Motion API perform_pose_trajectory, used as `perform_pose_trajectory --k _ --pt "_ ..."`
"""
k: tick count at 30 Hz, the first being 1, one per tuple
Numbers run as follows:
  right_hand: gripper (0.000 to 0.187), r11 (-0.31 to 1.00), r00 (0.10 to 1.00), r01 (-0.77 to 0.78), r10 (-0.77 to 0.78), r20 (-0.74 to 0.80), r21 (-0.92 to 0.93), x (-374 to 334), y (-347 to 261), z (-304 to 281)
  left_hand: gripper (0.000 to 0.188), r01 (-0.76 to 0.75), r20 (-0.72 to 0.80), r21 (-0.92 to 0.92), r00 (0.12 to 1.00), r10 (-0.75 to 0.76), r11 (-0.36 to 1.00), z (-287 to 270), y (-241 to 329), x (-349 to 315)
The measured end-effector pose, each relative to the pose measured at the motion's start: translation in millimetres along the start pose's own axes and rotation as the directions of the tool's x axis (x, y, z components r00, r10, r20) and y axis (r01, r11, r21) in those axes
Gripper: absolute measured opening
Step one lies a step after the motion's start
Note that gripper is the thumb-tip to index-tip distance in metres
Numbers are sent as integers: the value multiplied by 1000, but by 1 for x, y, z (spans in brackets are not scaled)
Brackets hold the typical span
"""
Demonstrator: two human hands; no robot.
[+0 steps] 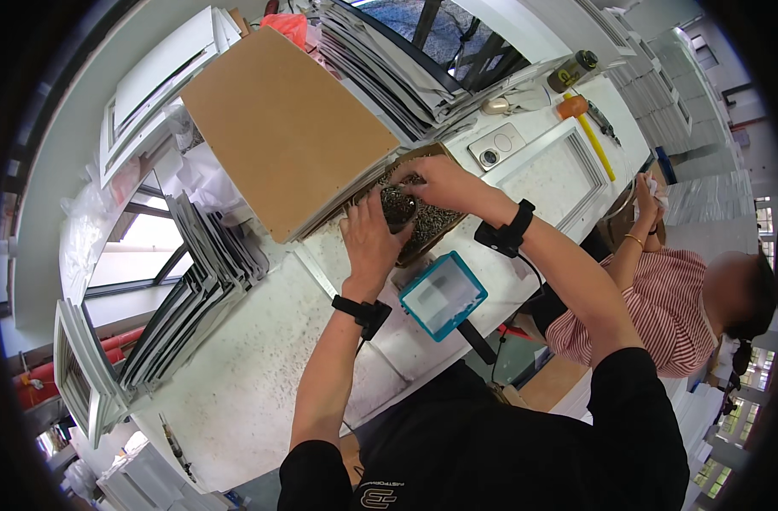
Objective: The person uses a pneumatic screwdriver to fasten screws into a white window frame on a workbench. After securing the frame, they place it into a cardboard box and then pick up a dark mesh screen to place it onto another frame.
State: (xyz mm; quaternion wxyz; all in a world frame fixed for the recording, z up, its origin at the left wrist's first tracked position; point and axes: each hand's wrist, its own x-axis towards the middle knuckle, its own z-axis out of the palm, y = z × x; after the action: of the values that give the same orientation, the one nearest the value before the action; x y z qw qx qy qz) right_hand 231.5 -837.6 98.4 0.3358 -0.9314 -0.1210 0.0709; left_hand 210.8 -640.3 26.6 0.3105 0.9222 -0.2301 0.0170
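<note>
A shallow brown box (444,223) full of small dark metallic pieces, perhaps screws, lies on the white table. Over its left side, the curled fingers of my left hand (374,243) hold a dark, rounded, speckled thing (397,207); whether it is a cup or a clump of pieces I cannot tell. My right hand (447,183) reaches in from the right, its fingers bent together at the upper edge of that thing; what they pinch is hidden. Just below the box sits a turquoise-rimmed translucent bin (441,336), with a dark bar at its lower right.
A stack of brown boards (287,128) stands left of the box. To the right lie a pale phone-like device (497,146), a white frame (547,175) and an orange-headed mallet (592,140). Grey frame pieces (201,264) lean at left. A person in stripes (653,307) sits at right.
</note>
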Motion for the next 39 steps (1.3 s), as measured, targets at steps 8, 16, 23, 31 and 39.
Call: perform_pose_trajectory --k 8,16,23,31,39 --pt "62 963 986 -127 150 79 -237 -46 50 26 91 -16 -1 -7 1000 16 1000 3 1 -1" --pt "53 975 992 -113 123 41 -192 -40 51 52 93 -6 14 15 1000 6 1000 2 0 -3" --pt "18 961 958 -276 273 83 25 -30 53 17 92 -12 0 18 1000 12 1000 3 1 -4" --pt "17 977 974 -209 202 105 54 -10 11 1 90 -3 3 19 1000 3 1000 3 3 -3" --pt "27 993 995 -102 102 -1 65 -9 -10 11 89 -8 -16 2 1000 8 1000 1 -1 -6"
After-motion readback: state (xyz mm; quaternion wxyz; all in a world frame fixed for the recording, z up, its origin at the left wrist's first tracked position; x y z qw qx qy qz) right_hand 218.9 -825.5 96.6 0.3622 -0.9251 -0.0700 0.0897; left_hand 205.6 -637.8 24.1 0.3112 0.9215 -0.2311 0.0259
